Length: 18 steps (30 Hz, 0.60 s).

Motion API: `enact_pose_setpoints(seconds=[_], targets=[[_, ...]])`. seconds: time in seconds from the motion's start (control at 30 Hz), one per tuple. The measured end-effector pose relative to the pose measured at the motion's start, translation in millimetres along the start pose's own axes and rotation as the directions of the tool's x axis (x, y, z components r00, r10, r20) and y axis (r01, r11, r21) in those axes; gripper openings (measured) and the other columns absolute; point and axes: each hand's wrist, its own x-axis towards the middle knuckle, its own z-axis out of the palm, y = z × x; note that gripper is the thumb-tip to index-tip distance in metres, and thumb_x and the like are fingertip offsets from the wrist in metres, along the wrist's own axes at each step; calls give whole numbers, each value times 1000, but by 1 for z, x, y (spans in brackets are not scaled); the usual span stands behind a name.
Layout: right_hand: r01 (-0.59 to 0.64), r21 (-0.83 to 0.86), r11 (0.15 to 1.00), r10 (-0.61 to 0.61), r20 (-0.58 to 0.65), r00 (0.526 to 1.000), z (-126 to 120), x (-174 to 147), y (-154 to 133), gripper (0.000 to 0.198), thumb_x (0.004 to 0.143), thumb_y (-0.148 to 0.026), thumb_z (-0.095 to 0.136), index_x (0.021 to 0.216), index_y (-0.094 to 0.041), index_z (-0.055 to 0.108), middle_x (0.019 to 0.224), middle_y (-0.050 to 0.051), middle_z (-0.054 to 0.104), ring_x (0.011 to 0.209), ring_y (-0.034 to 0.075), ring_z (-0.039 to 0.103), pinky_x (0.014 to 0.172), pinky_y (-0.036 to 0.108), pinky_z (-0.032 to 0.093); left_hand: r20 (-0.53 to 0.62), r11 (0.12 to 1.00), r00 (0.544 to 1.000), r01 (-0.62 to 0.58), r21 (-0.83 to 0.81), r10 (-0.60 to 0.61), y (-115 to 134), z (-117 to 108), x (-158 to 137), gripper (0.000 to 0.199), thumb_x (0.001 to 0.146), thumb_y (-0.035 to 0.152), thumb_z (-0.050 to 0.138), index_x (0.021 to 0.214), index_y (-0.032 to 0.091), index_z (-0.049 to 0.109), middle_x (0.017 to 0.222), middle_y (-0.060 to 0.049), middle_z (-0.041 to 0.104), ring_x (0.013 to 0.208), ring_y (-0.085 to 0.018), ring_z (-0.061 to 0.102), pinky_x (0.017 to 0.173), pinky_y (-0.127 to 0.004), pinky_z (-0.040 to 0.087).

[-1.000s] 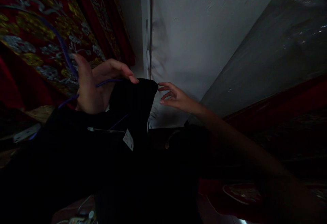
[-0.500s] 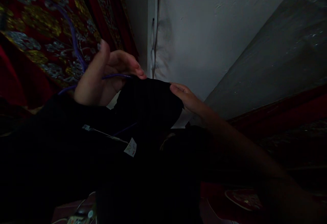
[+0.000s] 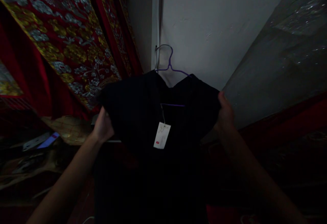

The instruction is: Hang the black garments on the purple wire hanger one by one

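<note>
A black short-sleeved shirt (image 3: 133, 108) is spread on a purple hanger (image 3: 176, 70), collar up and facing me. The hanger's hook reaches the edge of the wall trim; whether it rests on anything there is too dark to tell. My left hand (image 3: 103, 127) grips the shirt's left sleeve edge, its fingers partly behind the cloth. At the opposite shoulder, my right hand (image 3: 225, 113) pinches the other sleeve with the thumb in front. A white paper tag (image 3: 162, 135) dangles by a string from the neck opening.
Red cloth with gold and silver embroidery (image 3: 74, 47) hangs at the left. Behind the shirt is a pale wall (image 3: 204, 30), with clear plastic sheeting (image 3: 286, 53) on the right. Dim clutter (image 3: 30, 156) lies at lower left.
The hanger, earlier by my left hand and partly inside the bunched shirt, now sits upright within its shoulders. My left hand has moved down to the sleeve; my right hand has shifted right.
</note>
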Motion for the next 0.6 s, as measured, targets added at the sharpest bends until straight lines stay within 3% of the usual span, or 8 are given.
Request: enact_pose_setpoints(seconds=[0.03,0.1,0.17,0.23,0.4,0.6], targets=[[-3,29,1000,4,-30,1000,2,7,-1,35,89,-56,64,103,-25,70,111,6,76,105,26,73,88,42,63,26,971,997,78,-224,-74,-3,2,-6,92,93,80,6,118,21,72,110,-15,77,116,-33,69,97,-52,57],[-10,79,997,16,-77,997,11,20,-2,37,94,-55,58,105,-22,71,112,7,76,105,25,73,92,42,62,54,833,981,189,-520,-189,-9,9,-13,90,83,90,34,122,18,71,123,-17,73,132,-37,58,111,-55,46],[-43,126,991,54,-83,995,24,27,-3,37,96,-52,55,107,-21,72,111,8,76,107,25,72,95,43,60,32,778,970,213,-590,-242,-15,20,-14,75,78,77,65,123,17,71,131,-15,69,138,-37,52,118,-50,39],[-89,155,984,95,-32,995,35,27,-2,35,97,-50,56,108,-21,72,110,7,77,110,25,71,98,44,59,-35,774,959,206,-599,-282,-21,34,-15,62,73,57,83,119,18,72,131,-13,70,136,-35,55,119,-44,39],[-101,95,990,82,183,980,32,15,6,41,93,-59,59,111,-24,71,111,7,77,118,26,69,100,44,58,-170,712,868,255,-654,-467,-32,64,-23,51,66,39,89,109,15,74,116,-12,76,119,-32,68,110,-42,49],[-98,-11,995,99,162,982,12,14,23,47,89,-65,60,111,-25,72,113,8,77,121,27,67,102,44,57,-265,663,780,242,-709,-567,-38,78,-23,40,71,35,82,104,15,72,108,-10,78,114,-30,70,108,-43,51]])
